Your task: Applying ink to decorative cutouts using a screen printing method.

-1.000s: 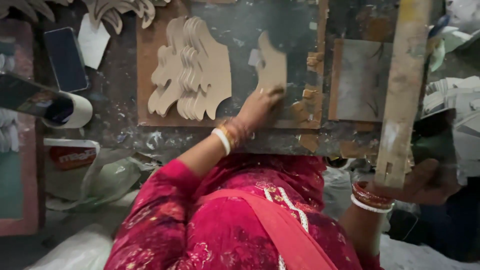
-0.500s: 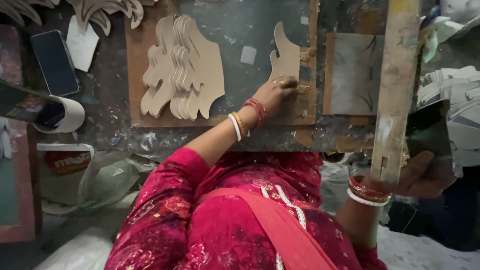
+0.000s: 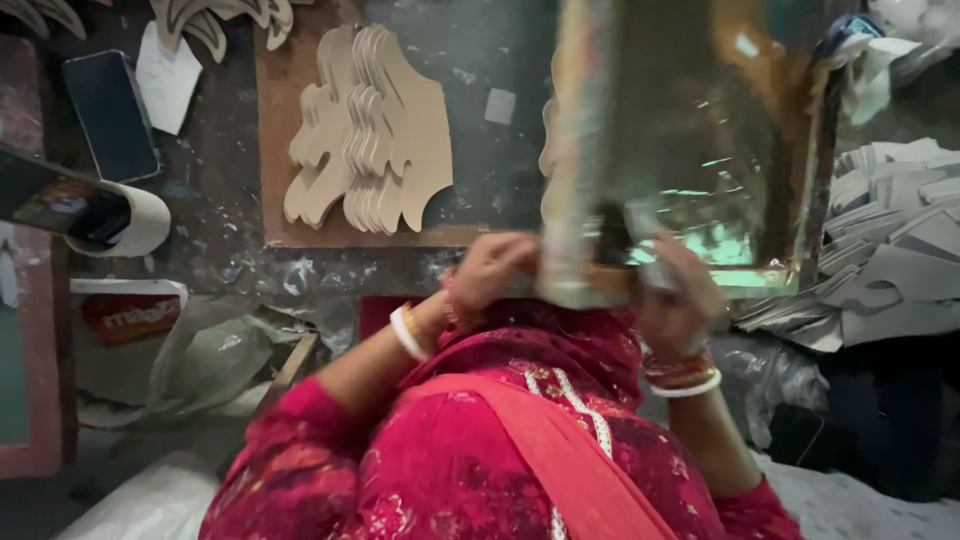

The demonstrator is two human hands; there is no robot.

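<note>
Frame [image 3: 690, 150], wooden, with a translucent paint-smeared screen panel: held up off the counter [image 3: 220, 200] at its near lower edge, long axis running away from the person and tilted up toward the camera. Left hand [image 3: 495, 270]: at the frame's near left corner, fingers curled around the edge. Right hand [image 3: 675, 295]: at the near edge toward the right, fingers wrapped over the bottom rail; partly blurred. Both hands are equally close, one to each side, the frame lying directly ahead of and above the fingers. Stack of scalloped cardboard cutouts [image 3: 370, 140]: flat on a brown board [image 3: 275, 150], to the frame's left, apart from it. Phone [image 3: 110, 115]: far left. Pile of grey card pieces [image 3: 890, 240]: at the right.
</note>
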